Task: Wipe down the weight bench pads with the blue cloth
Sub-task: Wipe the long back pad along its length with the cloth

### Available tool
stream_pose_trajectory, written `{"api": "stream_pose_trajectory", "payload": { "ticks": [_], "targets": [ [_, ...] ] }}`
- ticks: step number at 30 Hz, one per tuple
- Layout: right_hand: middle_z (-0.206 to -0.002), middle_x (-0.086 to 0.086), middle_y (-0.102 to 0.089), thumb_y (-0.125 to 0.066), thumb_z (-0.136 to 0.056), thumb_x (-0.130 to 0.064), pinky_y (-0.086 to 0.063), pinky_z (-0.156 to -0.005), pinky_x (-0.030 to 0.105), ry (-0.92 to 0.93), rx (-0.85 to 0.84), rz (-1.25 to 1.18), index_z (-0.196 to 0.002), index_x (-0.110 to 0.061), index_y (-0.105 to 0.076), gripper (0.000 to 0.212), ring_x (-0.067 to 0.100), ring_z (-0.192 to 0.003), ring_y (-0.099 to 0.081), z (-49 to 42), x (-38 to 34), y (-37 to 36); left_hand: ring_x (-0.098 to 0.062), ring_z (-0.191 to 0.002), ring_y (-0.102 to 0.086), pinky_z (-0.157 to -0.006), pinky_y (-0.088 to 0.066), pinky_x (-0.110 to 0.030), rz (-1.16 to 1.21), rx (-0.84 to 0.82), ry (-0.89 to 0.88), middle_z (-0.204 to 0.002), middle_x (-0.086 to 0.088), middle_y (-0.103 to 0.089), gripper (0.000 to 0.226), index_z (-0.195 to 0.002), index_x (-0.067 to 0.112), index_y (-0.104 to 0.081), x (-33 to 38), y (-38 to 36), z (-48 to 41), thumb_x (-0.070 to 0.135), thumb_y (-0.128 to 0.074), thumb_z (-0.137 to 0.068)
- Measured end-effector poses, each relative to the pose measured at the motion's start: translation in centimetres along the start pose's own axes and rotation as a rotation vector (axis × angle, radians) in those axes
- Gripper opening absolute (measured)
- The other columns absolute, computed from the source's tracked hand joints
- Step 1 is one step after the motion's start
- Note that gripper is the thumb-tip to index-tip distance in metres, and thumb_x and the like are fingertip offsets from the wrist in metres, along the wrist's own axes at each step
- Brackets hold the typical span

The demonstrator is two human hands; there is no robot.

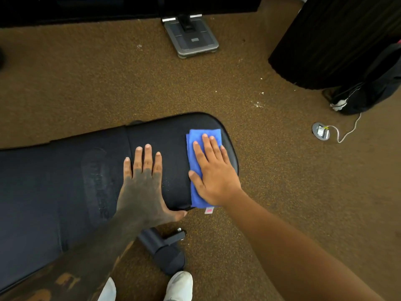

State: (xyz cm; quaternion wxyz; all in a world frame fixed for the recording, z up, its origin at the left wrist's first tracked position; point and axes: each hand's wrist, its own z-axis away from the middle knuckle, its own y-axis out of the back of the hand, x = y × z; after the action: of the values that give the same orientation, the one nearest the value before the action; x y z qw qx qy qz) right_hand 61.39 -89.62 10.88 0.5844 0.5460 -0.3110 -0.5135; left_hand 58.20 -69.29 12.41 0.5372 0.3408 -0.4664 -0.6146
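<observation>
A black weight bench runs from the left edge to the middle of the head view. Its long back pad (43,187) lies at the left and its shorter seat pad (173,140) ends at the right. A folded blue cloth (196,181) lies flat on the right end of the seat pad, with a small pink tag hanging over the near edge. My right hand (213,172) presses flat on the cloth, fingers spread. My left hand (143,187) rests flat and bare on the seat pad by the seam, holding nothing.
Brown speckled carpet (86,83) surrounds the bench. A black foam roller on the bench frame (162,250) sticks out below the seat, above my white shoes (179,285). A grey floor scale (191,35) stands ahead. A dark bag (373,83), a white cable and a floor socket (321,131) lie at the right.
</observation>
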Motion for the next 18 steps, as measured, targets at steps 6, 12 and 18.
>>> {"api": "stream_pose_trajectory", "payload": {
  "ticks": [6, 12, 18],
  "targets": [
    [-0.165, 0.014, 0.008, -0.029, -0.097, -0.052, 0.002, -0.123, 0.045, -0.26, 0.036, -0.04, -0.158, -0.014, -0.001, 0.077, 0.03, -0.152, 0.01, -3.3, 1.8, 0.9, -0.038, -0.15, 0.018, -0.121, 0.001, -0.058, 0.008, -0.029, 0.016, -0.162, -0.021, 0.018, 0.159, -0.154, 0.003, 0.008, 0.0, 0.3, 0.0, 0.103, -0.035, -0.038],
    [-0.165, 0.014, 0.01, -0.03, -0.099, -0.05, 0.003, -0.122, 0.048, -0.074, -0.001, 0.042, -0.157, -0.013, 0.0, 0.075, 0.031, -0.151, 0.013, -8.1, -1.2, 1.6, -0.039, -0.148, 0.021, -0.121, 0.003, -0.058, -0.01, -0.022, 0.018, -0.16, -0.022, 0.024, 0.157, -0.152, 0.003, 0.015, 0.0, 0.3, 0.0, 0.103, -0.03, -0.04],
    [-0.166, 0.01, 0.007, -0.032, -0.099, -0.05, 0.001, -0.123, 0.045, -0.01, -0.019, 0.06, -0.158, -0.017, -0.002, 0.074, 0.026, -0.152, 0.01, -8.6, 1.3, 2.6, -0.039, -0.149, 0.018, -0.121, 0.002, -0.059, 0.019, -0.022, 0.015, -0.162, -0.022, 0.017, 0.157, -0.154, 0.002, 0.006, 0.0, 0.5, 0.0, 0.101, -0.034, -0.039]
  ]
}}
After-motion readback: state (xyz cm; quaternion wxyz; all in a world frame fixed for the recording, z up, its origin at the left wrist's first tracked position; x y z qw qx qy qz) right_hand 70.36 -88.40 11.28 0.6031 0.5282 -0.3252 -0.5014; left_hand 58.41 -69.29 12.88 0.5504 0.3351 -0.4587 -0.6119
